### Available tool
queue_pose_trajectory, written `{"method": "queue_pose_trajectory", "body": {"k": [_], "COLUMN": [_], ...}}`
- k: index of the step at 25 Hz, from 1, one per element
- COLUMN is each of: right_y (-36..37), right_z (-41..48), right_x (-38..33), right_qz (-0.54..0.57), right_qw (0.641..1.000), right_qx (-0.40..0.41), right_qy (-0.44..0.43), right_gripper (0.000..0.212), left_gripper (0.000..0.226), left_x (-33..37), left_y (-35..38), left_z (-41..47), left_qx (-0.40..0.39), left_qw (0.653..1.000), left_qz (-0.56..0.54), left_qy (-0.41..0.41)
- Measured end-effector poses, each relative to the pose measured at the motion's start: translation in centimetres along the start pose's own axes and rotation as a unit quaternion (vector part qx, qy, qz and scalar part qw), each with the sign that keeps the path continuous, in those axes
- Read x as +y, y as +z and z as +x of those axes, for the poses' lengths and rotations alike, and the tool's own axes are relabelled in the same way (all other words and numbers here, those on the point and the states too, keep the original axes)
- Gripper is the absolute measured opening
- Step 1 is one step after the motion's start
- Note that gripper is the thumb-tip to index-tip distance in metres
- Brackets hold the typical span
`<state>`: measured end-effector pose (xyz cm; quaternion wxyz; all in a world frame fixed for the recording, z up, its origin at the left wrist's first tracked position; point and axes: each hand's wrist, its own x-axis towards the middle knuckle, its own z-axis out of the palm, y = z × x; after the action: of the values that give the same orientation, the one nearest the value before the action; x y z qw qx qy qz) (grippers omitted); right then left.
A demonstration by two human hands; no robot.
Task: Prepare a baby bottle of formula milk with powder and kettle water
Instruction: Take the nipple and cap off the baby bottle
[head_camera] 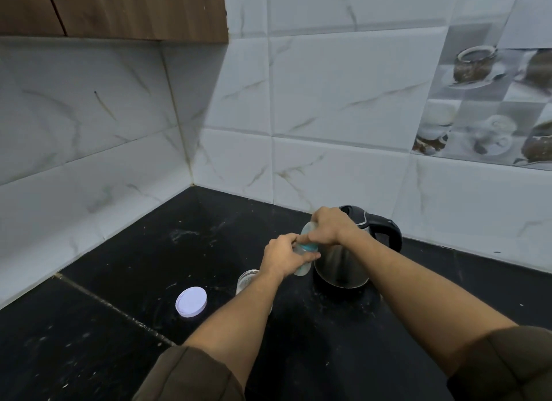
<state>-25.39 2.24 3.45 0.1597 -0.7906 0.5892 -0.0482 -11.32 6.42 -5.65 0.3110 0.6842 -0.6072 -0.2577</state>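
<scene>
Above the black counter I hold a clear baby bottle (302, 268) with a teal ring, tilted. My left hand (283, 255) grips its body from the left. My right hand (330, 227) is curled over its clear top cap, just in front of the kettle. The steel kettle (343, 261) with a black handle stands behind the bottle on its base. A clear jar (247, 279) stands open under my left wrist, partly hidden by the forearm. Its white lid (191, 301) lies flat on the counter to the left.
The black stone counter (119, 281) fills a corner bounded by white marble-look tiled walls at the left and back. A wooden cabinet (119, 9) hangs at upper left. Bare counter lies left of the lid and in front of the kettle.
</scene>
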Motion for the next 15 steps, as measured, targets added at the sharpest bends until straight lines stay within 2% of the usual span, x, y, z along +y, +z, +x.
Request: {"method": "queue_pose_trajectory", "body": {"k": [5,9,12,15], "right_y": [-0.2,-1.6,-2.9,-3.2], "right_z": [-0.7,-1.2,-1.4,-1.9], "right_x": [0.6,1.2,1.7,2.3], "right_qz": [-0.009,-0.023,0.006,0.063], "right_qw": [1.0,0.995,0.996,0.997], "right_qx": [-0.01,-0.052,-0.025,0.0], "right_qy": [-0.026,-0.079,-0.085,-0.054], "right_gripper": [0.037,0.04,0.043,0.042], "left_gripper": [0.036,0.044,0.055,0.049], "left_x": [0.8,0.5,-0.7,-1.0], "left_y": [0.4,0.7,0.8,0.9], "left_z": [-0.6,-0.8,-1.0,-1.1], "left_qx": [-0.005,-0.03,-0.044,-0.018], "left_qw": [1.0,0.999,0.999,0.999], "left_qz": [-0.002,-0.002,-0.007,-0.024], "left_qy": [0.011,0.02,-0.001,-0.025]}}
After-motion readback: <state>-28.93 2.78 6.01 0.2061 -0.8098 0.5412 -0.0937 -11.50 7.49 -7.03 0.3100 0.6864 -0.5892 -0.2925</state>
